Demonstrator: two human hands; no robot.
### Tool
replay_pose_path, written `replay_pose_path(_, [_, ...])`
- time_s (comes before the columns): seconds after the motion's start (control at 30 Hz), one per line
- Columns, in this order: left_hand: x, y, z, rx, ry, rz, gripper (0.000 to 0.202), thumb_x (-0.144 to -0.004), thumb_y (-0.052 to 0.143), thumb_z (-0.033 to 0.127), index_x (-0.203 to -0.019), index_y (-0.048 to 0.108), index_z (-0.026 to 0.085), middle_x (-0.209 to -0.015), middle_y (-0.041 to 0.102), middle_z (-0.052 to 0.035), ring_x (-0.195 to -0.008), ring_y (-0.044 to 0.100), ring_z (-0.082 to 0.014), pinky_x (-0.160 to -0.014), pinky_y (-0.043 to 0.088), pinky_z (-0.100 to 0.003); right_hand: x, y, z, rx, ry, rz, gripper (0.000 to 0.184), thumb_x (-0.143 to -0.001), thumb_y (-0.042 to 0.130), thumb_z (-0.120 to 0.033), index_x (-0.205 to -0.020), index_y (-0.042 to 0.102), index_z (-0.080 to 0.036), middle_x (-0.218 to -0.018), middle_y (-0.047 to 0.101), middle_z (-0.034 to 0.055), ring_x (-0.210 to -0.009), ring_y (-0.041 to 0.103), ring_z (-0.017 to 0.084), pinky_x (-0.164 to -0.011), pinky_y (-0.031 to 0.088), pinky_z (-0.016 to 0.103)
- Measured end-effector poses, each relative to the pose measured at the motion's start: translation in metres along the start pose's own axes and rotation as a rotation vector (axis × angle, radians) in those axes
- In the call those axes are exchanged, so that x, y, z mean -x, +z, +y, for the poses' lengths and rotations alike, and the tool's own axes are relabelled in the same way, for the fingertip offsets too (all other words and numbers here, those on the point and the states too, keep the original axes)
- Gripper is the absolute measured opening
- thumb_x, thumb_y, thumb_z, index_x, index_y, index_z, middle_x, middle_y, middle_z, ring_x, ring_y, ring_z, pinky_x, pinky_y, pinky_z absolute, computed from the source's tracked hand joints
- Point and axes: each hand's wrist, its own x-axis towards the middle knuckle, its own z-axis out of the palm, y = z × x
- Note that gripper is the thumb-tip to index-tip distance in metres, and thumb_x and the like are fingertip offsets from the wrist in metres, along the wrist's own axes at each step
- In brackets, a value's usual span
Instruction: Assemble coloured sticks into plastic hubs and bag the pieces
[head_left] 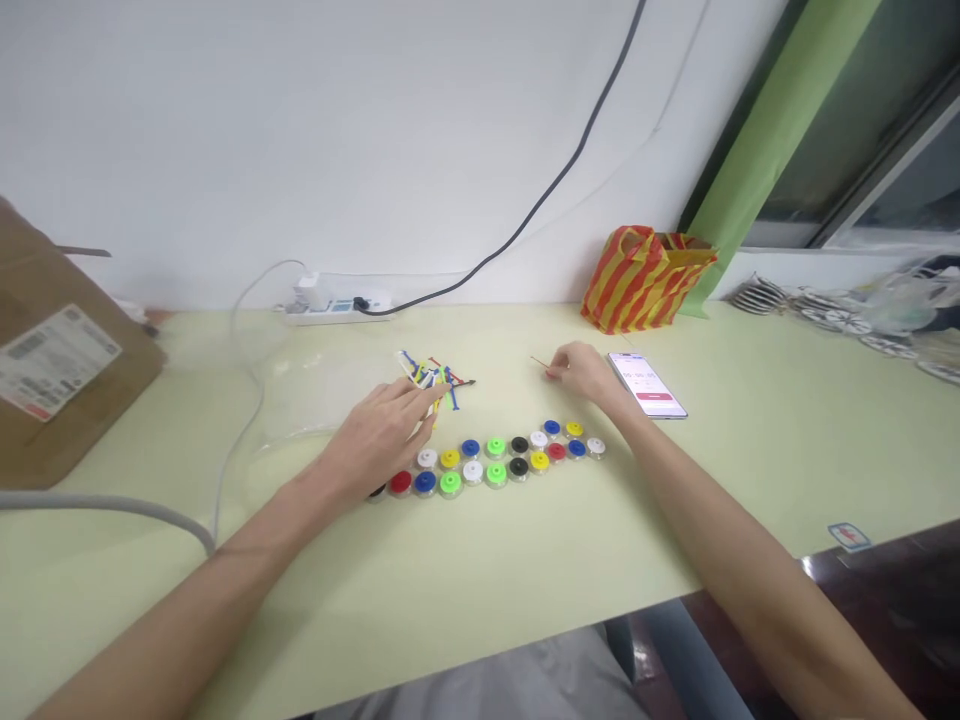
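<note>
My left hand (379, 435) reaches over the table, its fingertips on a loose heap of thin coloured plastic sticks (429, 382) in yellow, blue, white and red. Whether those fingers grip any stick, I cannot tell. My right hand (579, 372) pinches a thin brown stick (540, 363) that points left from the fingertips. Two close rows of round coloured discs (495, 460) in red, blue, yellow, green, white and black lie just below the heap. My left hand hides the row's left end.
A smartphone (646, 385) with a lit screen lies right of my right hand on the pale green table (525, 580). Behind stand a power strip (337, 305), a red-and-yellow striped bag (643, 280) and a clear plastic sheet (315, 395). A cardboard box (67, 345) sits at left.
</note>
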Motion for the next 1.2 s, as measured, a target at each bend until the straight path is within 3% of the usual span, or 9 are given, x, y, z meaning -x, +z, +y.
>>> replay_pose_path(0.17, [0.0, 0.0, 0.006, 0.063, -0.035, 0.006, 0.044, -0.101, 0.035, 0.024, -0.143, 0.048, 0.021, -0.087, 0.064, -0.0049, -0.084, 0.06, -0.023, -0.08, 0.049, -0.036, -0.014, 0.006, 0.009, 0.011, -0.056, -0.093, 0.003, -0.084, 0.069, -0.019, -0.084, 0.07, -0.015, -0.093, 0.072, 0.0095, -0.078, 0.06, 0.017, -0.067, 0.039, 0.026])
replay_pose_path(0.33, [-0.001, 0.0, 0.013, 0.088, -0.052, 0.022, 0.044, -0.1, 0.037, 0.023, -0.142, 0.047, 0.021, -0.088, 0.064, -0.0049, -0.084, 0.061, -0.0224, -0.08, 0.05, -0.035, -0.016, 0.01, 0.008, 0.001, -0.101, -0.108, 0.005, -0.086, 0.065, -0.017, -0.088, 0.069, -0.014, -0.095, 0.072, 0.0106, -0.078, 0.059, 0.017, -0.066, 0.038, 0.026])
replay_pose_path(0.5, [0.0, -0.002, 0.015, 0.09, -0.012, 0.051, 0.024, -0.1, 0.039, 0.024, -0.115, 0.057, 0.022, -0.104, 0.07, -0.0081, -0.085, 0.064, -0.0214, -0.081, 0.051, -0.035, -0.001, -0.006, 0.015, -0.05, -0.204, -0.123, 0.013, -0.09, 0.062, -0.018, -0.096, 0.073, -0.016, -0.099, 0.072, 0.0098, -0.085, 0.062, 0.018, -0.072, 0.043, 0.027])
replay_pose_path(0.67, [-0.001, -0.002, 0.008, 0.067, -0.032, 0.104, 0.015, -0.099, 0.04, 0.027, -0.095, 0.054, 0.023, -0.123, 0.07, -0.0098, -0.079, 0.065, -0.0206, -0.077, 0.052, -0.035, 0.045, -0.033, 0.032, -0.149, -0.339, -0.043, 0.031, -0.092, 0.063, -0.027, -0.122, 0.07, -0.021, -0.123, 0.065, 0.0112, -0.1, 0.063, 0.022, -0.081, 0.048, 0.032])
replay_pose_path(0.8, [-0.002, -0.001, 0.007, 0.07, -0.037, 0.116, 0.016, -0.098, 0.039, 0.026, -0.098, 0.054, 0.021, -0.138, 0.063, -0.0112, -0.083, 0.067, -0.0213, -0.079, 0.052, -0.036, 0.075, -0.043, 0.031, -0.258, -0.444, -0.21, 0.02, -0.09, 0.066, -0.037, -0.1, 0.076, -0.022, -0.099, 0.071, 0.0072, -0.083, 0.063, 0.02, -0.071, 0.049, 0.031])
replay_pose_path(0.9, [-0.002, -0.002, 0.011, 0.077, -0.049, 0.086, 0.02, -0.099, 0.039, 0.025, -0.105, 0.058, 0.021, -0.128, 0.068, -0.0108, -0.083, 0.066, -0.0215, -0.082, 0.052, -0.036, 0.076, -0.042, 0.029, -0.23, -0.442, -0.312, 0.013, -0.088, 0.065, -0.026, -0.089, 0.076, -0.021, -0.089, 0.073, 0.0053, -0.075, 0.063, 0.018, -0.066, 0.046, 0.03])
replay_pose_path(1.0, [-0.001, -0.004, 0.018, 0.092, -0.049, 0.079, 0.024, -0.099, 0.039, 0.023, -0.109, 0.06, 0.022, -0.114, 0.071, -0.0091, -0.085, 0.065, -0.022, -0.084, 0.051, -0.036, 0.06, -0.044, 0.031, -0.156, -0.368, -0.271, 0.013, -0.084, 0.062, -0.016, -0.08, 0.074, -0.02, -0.084, 0.075, 0.0045, -0.074, 0.066, 0.019, -0.068, 0.046, 0.03])
replay_pose_path(1.07, [0.0, -0.005, 0.023, 0.112, -0.044, 0.09, 0.027, -0.099, 0.039, 0.022, -0.115, 0.06, 0.022, -0.107, 0.072, -0.0082, -0.087, 0.065, -0.0222, -0.085, 0.051, -0.036, 0.049, -0.045, 0.024, -0.158, -0.34, -0.209, 0.011, -0.084, 0.064, -0.017, -0.079, 0.073, -0.02, -0.083, 0.075, 0.0039, -0.074, 0.067, 0.02, -0.068, 0.046, 0.031])
replay_pose_path(1.2, [0.001, -0.001, 0.03, 0.216, -0.049, 0.163, 0.036, -0.102, 0.042, 0.024, -0.136, 0.05, 0.021, -0.102, 0.069, -0.0057, -0.096, 0.065, -0.0208, -0.092, 0.05, -0.036, 0.049, -0.034, -0.033, -0.479, -0.398, 0.028, 0.011, -0.089, 0.066, -0.029, -0.087, 0.073, -0.02, -0.088, 0.076, 0.0039, -0.079, 0.067, 0.019, -0.07, 0.047, 0.031])
